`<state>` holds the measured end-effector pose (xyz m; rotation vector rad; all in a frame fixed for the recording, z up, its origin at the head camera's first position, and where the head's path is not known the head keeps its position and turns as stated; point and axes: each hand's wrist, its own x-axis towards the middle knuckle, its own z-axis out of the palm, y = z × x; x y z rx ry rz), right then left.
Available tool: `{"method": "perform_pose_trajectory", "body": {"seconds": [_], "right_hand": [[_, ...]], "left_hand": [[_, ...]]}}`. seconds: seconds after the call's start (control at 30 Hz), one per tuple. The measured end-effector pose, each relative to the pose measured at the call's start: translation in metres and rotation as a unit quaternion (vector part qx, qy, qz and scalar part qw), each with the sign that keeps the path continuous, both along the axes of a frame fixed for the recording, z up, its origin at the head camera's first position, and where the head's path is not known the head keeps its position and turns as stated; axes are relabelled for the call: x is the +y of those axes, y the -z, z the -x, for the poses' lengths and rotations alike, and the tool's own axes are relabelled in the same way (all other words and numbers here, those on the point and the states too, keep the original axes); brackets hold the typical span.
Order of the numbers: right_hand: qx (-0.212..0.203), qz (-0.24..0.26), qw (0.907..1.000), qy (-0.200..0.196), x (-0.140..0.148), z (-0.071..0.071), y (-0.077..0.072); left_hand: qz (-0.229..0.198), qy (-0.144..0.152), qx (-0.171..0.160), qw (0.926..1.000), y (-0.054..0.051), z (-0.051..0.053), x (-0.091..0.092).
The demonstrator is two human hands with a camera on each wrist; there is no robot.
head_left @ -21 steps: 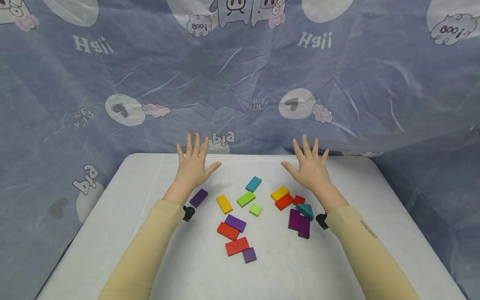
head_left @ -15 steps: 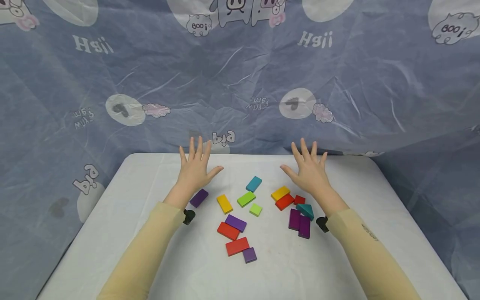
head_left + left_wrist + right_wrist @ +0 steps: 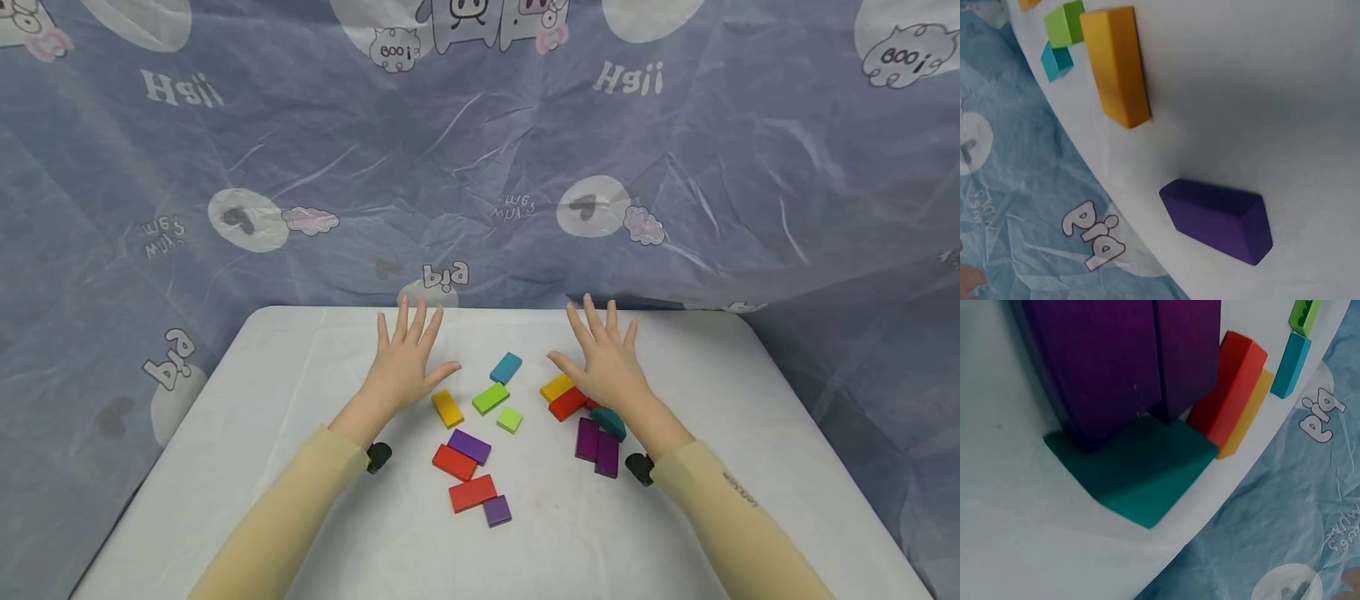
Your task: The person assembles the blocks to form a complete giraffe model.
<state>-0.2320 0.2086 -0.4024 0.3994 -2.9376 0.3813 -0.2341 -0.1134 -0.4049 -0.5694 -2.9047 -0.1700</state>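
Fingers spread, my left hand (image 3: 399,371) is held over the far left of the table, with nothing in its grasp. It hides a dark purple block (image 3: 1216,219) from the head view; the left wrist view shows that block lying near a yellow block (image 3: 1116,65). My right hand (image 3: 611,367), likewise spread and holding nothing, is over the right-hand group. Around it are a yellow block (image 3: 557,388), a red block (image 3: 567,404), a partly hidden teal triangular block (image 3: 1141,469) and two purple blocks (image 3: 587,438). Whether either hand touches anything I cannot tell.
Between the hands lie a blue block (image 3: 506,367), a green block (image 3: 491,398) and a small green block (image 3: 509,420). Nearer are red blocks (image 3: 472,493) and purple blocks (image 3: 470,447). A patterned blue-grey curtain (image 3: 480,167) hangs behind the white table (image 3: 585,542).
Both hands have moved inward and back toward the person, still spread. My left hand now covers the dark purple block, and my right partly covers the small red and teal blocks.
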Motion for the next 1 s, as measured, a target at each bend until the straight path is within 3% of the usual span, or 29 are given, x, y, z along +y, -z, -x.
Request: {"method": "perform_pose_trajectory", "body": {"seconds": [0.4,0.63,1.0], "right_hand": [[-0.014,-0.008,0.9996,-0.023,-0.008,-0.018,0.019],[-0.013,0.002,0.9994,-0.032,-0.01,-0.028,0.029],[-0.02,0.007,0.9986,-0.049,-0.012,-0.043,0.045]], "left_hand": [[0.0,0.045,-0.014,0.9989,0.025,-0.019,0.002],[0.009,0.068,-0.012,0.9976,0.035,-0.03,0.005],[-0.016,0.11,-0.05,0.9926,0.053,-0.046,0.006]]}}
